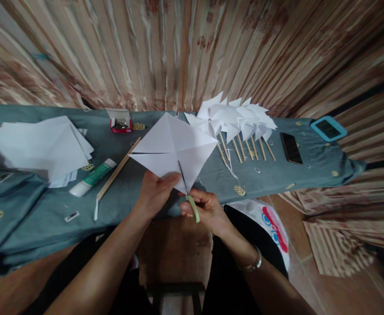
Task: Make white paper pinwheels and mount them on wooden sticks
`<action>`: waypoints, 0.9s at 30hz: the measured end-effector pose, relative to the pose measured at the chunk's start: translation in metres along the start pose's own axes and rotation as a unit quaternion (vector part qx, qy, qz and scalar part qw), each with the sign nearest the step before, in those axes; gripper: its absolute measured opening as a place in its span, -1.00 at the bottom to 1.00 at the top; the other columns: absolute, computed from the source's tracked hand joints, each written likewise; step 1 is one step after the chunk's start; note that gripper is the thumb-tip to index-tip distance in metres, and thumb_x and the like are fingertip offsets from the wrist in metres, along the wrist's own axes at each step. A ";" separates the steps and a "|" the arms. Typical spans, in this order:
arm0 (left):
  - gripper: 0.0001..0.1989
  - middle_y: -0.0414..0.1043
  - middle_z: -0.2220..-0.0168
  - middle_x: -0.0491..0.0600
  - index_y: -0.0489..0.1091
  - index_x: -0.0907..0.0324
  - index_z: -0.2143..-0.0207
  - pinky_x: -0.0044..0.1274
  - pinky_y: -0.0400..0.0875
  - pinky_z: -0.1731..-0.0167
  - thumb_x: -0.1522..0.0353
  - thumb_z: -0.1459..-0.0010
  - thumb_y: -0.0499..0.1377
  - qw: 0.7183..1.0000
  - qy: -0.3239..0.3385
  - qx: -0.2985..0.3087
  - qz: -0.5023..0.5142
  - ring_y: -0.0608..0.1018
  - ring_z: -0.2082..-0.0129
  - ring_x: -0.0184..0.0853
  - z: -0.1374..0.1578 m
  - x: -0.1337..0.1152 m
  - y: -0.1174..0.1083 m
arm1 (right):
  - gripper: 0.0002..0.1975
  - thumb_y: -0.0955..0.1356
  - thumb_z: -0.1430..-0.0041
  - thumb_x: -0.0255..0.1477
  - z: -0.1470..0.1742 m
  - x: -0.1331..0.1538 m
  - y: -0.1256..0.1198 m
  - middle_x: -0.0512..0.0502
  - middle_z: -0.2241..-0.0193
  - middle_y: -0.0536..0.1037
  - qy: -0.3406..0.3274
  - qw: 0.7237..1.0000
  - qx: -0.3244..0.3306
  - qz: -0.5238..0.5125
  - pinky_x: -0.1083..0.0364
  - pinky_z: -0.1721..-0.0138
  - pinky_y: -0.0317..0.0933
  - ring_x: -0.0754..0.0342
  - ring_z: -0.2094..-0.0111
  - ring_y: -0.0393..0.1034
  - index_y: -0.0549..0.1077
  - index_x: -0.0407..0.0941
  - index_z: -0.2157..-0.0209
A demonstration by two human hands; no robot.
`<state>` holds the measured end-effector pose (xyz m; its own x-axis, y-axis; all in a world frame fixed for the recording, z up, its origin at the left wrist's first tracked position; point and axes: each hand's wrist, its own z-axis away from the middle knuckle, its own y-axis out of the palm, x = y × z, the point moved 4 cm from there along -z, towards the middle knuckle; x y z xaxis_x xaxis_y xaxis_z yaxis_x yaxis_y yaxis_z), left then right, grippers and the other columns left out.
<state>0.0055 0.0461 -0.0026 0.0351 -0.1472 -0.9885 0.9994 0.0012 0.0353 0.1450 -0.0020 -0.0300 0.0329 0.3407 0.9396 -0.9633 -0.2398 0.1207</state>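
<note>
A square white paper sheet (192, 142) with crossing fold lines is held up over the table, one corner toward me. A slit runs in from its left corner toward the middle. My left hand (156, 189) pinches its lower left edge, thumb on top. Green-handled scissors (193, 206) are gripped in my right hand (208, 210). Their blades lie along the fold at the near corner, one blade visible on top of the paper; the other is hidden beneath.
Several paper pinwheels (237, 116) on wooden sticks lie behind to the right, beside a phone (291, 148) and a blue-framed device (329, 128). Leftward are stacked paper sheets (40, 144), a green-and-white tube (93, 177), loose sticks (118, 170) and a small red box (121, 124).
</note>
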 end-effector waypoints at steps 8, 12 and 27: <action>-0.90 0.38 0.56 -0.14 0.37 0.20 0.56 -0.57 0.29 0.46 0.36 0.10 0.22 1.000 0.009 -0.009 0.006 0.40 0.52 -0.40 -0.002 0.000 0.000 | -0.65 0.54 0.14 -0.17 0.001 0.001 0.000 0.09 0.63 0.42 -0.001 1.000 0.001 -0.002 0.24 0.57 0.08 0.25 0.59 0.24 0.46 -0.15 0.50; -0.86 0.35 0.61 -0.14 0.35 0.19 0.62 -0.56 0.28 0.49 0.35 0.09 0.22 1.000 0.006 -0.004 -0.003 0.38 0.55 -0.40 0.000 0.000 0.001 | -0.65 0.53 0.11 -0.17 0.000 0.000 -0.001 0.08 0.62 0.41 -0.005 1.000 0.004 0.001 0.23 0.56 0.08 0.24 0.58 0.24 0.46 -0.15 0.49; -0.77 0.34 0.68 -0.12 0.30 0.16 0.72 -0.56 0.26 0.58 0.30 0.10 0.18 1.000 -0.006 0.017 -0.022 0.39 0.61 -0.37 0.003 -0.002 0.005 | -0.66 0.54 0.13 -0.20 0.000 0.004 0.001 0.12 0.66 0.35 -0.017 1.000 0.000 -0.020 0.24 0.58 0.03 0.26 0.60 0.17 0.44 -0.14 0.53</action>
<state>0.0105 0.0438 -0.0003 -0.0097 -0.1584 -0.9873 0.9992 -0.0396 -0.0035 0.1443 -0.0007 -0.0257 0.0800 0.3194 0.9442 -0.9609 -0.2274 0.1583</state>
